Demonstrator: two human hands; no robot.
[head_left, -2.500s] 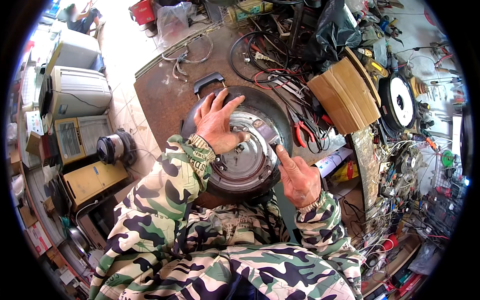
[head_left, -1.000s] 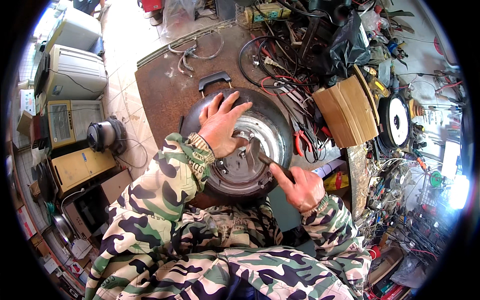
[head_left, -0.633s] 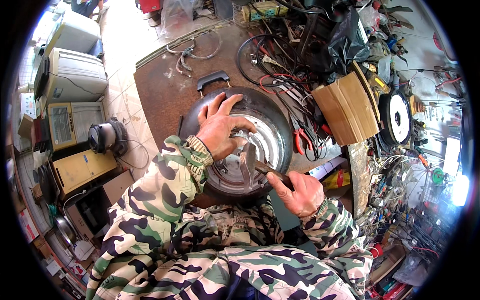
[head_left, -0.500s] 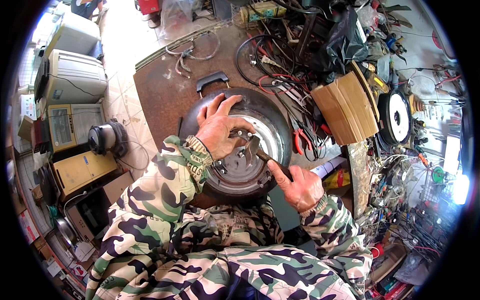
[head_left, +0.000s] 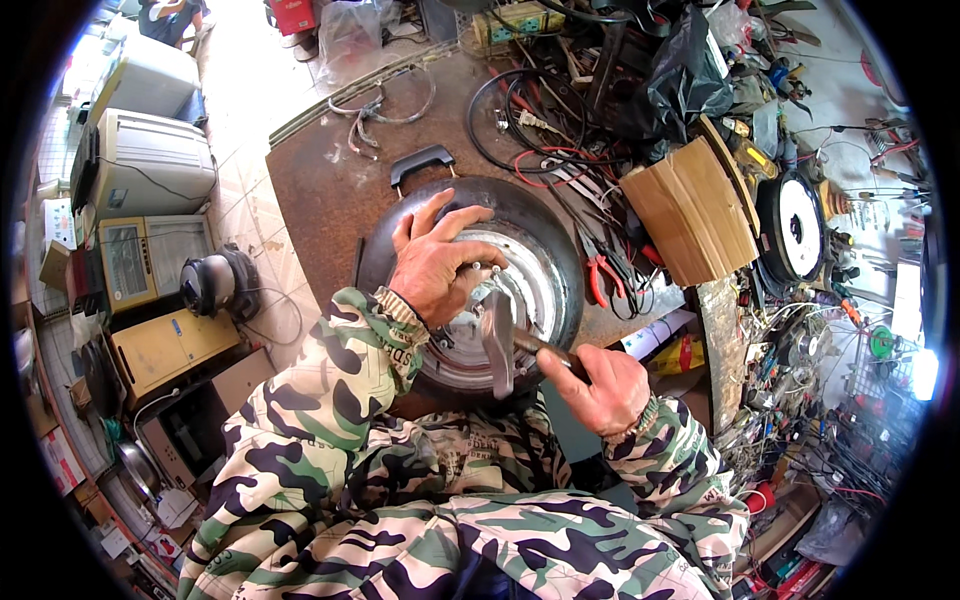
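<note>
A round black pan (head_left: 545, 215) lies bottom up on the bench, with a dark side handle (head_left: 421, 160) at its far side. Its silvery metal underside (head_left: 545, 270) shows ring-shaped ridges and small metal studs. Over the left part of that underside, my left hand (head_left: 432, 262) rests with thumb and forefinger closed around a small part that I cannot make out; the other fingers lie on the black rim. My right hand (head_left: 605, 388) grips the wooden handle of a hammer (head_left: 497, 345). The hammer's metal head hangs above the near half of the pan.
Red-handled pliers (head_left: 604, 278) and several tools lie right of the pan. A cardboard box (head_left: 690, 212) stands beyond them, near tangled black cable (head_left: 478, 110). A grey cord (head_left: 378, 112) lies at the bench's far left. Appliances (head_left: 155, 160) line the floor at left.
The hammer head has lifted away from the part by my left fingers and swung toward me. My right hand has shifted slightly right and nearer; the left hand moved a little.
</note>
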